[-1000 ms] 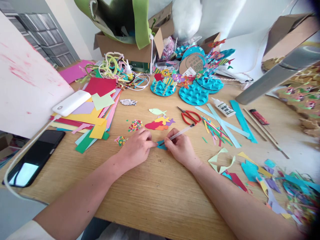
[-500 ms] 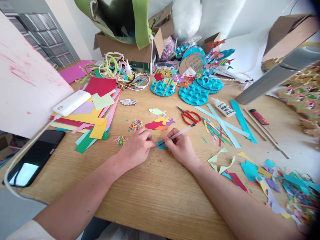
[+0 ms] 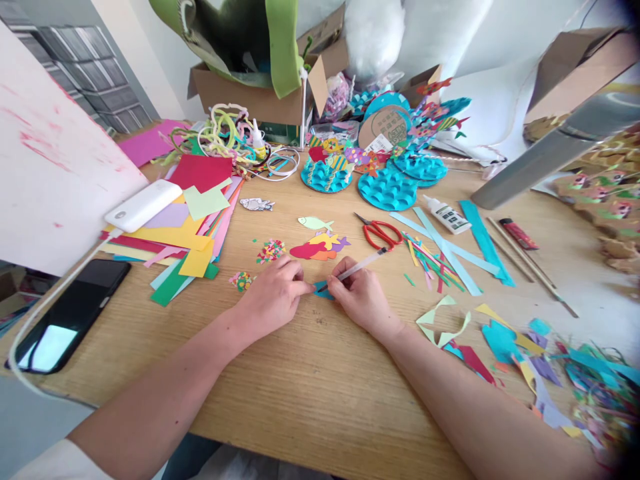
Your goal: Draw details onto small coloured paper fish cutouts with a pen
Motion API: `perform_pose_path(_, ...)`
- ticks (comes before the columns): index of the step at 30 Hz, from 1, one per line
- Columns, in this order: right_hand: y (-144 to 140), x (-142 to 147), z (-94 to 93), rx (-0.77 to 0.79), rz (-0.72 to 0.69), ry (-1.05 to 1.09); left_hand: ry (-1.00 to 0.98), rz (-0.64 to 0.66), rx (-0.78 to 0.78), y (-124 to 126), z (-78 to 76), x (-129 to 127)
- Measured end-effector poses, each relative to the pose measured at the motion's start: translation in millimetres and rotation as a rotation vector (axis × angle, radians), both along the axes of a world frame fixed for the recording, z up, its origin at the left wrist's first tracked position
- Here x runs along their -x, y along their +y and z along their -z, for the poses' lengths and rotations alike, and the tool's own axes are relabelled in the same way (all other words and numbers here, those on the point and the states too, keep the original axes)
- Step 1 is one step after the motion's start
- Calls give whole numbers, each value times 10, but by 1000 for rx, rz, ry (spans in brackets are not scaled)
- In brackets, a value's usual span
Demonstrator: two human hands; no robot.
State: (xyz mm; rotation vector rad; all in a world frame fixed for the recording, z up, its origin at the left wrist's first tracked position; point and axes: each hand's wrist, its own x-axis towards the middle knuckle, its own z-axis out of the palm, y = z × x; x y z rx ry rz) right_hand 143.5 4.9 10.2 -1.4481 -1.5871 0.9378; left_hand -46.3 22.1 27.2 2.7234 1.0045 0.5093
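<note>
My right hand [image 3: 361, 293] is closed around a pen [image 3: 364, 263] with a clear barrel. The pen's tip meets a small piece of blue paper [image 3: 323, 290] flat on the table, partly covered by my fingers. On the paper's other side, my left hand [image 3: 277, 290] rests with its fingers curled together, the fingertips pressing the paper's left edge. Just beyond my hands lie fish cut-outs: a red paper fish [image 3: 307, 251] overlaps yellow, orange and purple ones, and a pale green fish [image 3: 315, 223] lies apart. Tiny paper bits [image 3: 271, 251] are heaped by my left knuckles.
Red-handled scissors [image 3: 382, 233], a glue bottle [image 3: 447, 215] and paper strips [image 3: 443, 250] lie to the right, with scraps [image 3: 500, 341] nearer me. On the left are stacked coloured papers [image 3: 200, 175], a power bank [image 3: 144, 205] and a phone [image 3: 67, 317]. Blue egg-tray discs [image 3: 387, 189] stand behind.
The pen's upper end has tipped very slightly to the left with my right hand. My left hand and the things on the table stay in place.
</note>
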Motion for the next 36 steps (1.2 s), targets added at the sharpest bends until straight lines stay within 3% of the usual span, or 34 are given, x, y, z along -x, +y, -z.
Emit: perform_pose_path(36, 1, -3, 2, 18, -25, 24, -1, -1, -3, -1, -11, -13)
